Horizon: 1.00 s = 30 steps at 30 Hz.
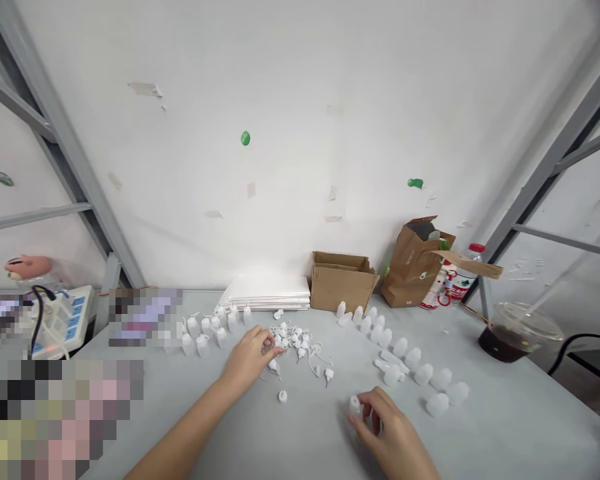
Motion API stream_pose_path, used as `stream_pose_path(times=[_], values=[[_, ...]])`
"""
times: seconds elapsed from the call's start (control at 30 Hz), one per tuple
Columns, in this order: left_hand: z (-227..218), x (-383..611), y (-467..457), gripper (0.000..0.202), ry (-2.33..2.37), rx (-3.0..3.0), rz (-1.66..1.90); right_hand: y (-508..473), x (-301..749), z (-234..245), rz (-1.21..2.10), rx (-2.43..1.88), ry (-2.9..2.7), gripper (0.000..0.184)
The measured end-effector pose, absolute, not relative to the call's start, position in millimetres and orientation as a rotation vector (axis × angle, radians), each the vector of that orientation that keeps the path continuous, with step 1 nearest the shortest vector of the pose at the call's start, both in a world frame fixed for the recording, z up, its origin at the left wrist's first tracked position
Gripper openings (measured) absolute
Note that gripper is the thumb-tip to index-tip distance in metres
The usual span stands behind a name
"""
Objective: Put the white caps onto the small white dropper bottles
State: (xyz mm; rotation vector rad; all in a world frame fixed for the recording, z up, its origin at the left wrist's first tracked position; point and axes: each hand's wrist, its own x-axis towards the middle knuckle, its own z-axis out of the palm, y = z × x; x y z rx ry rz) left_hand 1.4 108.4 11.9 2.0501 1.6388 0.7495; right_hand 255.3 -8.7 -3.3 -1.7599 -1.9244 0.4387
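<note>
My right hand (pixel 393 433) pinches a small white translucent bottle (pixel 355 404) between thumb and fingers, low over the front of the table. My left hand (pixel 253 353) reaches to the left edge of a pile of small white caps (pixel 296 337) with thin cords or tips. Its thumb and fingers are curled close together, and anything between them is too small to make out. A round white cap (pixel 283 397) lies alone between the hands, and another pointed cap (pixel 329 375) lies to its right.
Rows of white bottles stand on the right (pixel 423 375) and left (pixel 202 344) of the grey table. Behind are a white stack (pixel 265 293), a cardboard box (pixel 344 283) and a paper bag (pixel 413 267). A drink cup (pixel 510 340) stands right, a power strip (pixel 73 320) left.
</note>
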Motion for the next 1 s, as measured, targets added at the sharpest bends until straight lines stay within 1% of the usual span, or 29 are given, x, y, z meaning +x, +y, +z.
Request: stream_pose_path(times=[0.1,0.17,0.23,0.33,0.4,0.47,0.6,0.67,0.77,1.0], values=[[4,4,112,0.019,1.6,2.044,0.806,-4,246,5,0.425,-1.729,-2.014,0.011],[1,4,115,0.017,1.555,2.032,0.841,5,239,19,0.445,-1.645,-2.058,0.008],[2,3,116,0.017,1.534,2.004,0.884,20,232,36,0.491,-1.571,-2.068,0.009],[7,2,115,0.016,1.419,1.753,1.078,49,221,58,0.616,-1.479,-2.067,0.014],[11,3,114,0.02,1.31,1.544,1.168,67,211,63,0.67,-1.381,-2.051,0.015],[15,4,113,0.025,1.255,1.425,1.171,80,199,60,0.805,-1.268,-1.988,0.017],[21,6,109,0.031,1.204,1.285,1.145,84,181,39,1.006,-1.209,-1.824,0.022],[25,7,105,0.031,1.169,1.195,1.145,80,176,30,1.067,-1.212,-1.782,0.025],[28,10,102,0.032,1.14,1.113,1.143,73,173,24,1.162,-1.22,-1.721,0.024],[28,17,97,0.026,1.162,1.187,1.138,66,170,25,1.37,-1.153,-1.62,0.022]])
